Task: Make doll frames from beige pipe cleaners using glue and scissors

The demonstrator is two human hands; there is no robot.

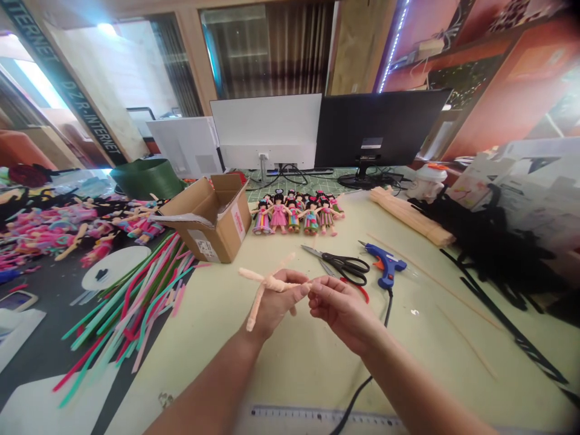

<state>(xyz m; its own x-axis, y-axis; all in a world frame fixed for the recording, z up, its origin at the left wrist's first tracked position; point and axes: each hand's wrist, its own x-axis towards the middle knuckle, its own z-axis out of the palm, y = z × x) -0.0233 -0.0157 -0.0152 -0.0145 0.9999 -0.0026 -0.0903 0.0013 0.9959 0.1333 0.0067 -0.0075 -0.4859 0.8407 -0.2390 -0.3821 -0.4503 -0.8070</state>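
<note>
Between my two hands is a peach pipe-cleaner doll body point(272, 282), its thin limbs sticking out to the left and downward. My left hand point(275, 305) is closed around its middle. The fingertips of my right hand point(338, 304) pinch its right end, close to the left thumb. Just beyond the hands lie black-handled scissors point(347, 263) and a blue hot glue gun point(385, 264) with its cord trailing toward me. A red-handled tool point(362, 291) is partly hidden behind my right hand.
An open cardboard box point(212, 220) stands at the left, beside finished dolls point(294, 212). Coloured pipe cleaners point(136, 296) spread over the left side. A peach pipe-cleaner bundle point(410, 214) and black pipe cleaners point(480, 241) lie right. A ruler point(317, 415) lies near the front edge.
</note>
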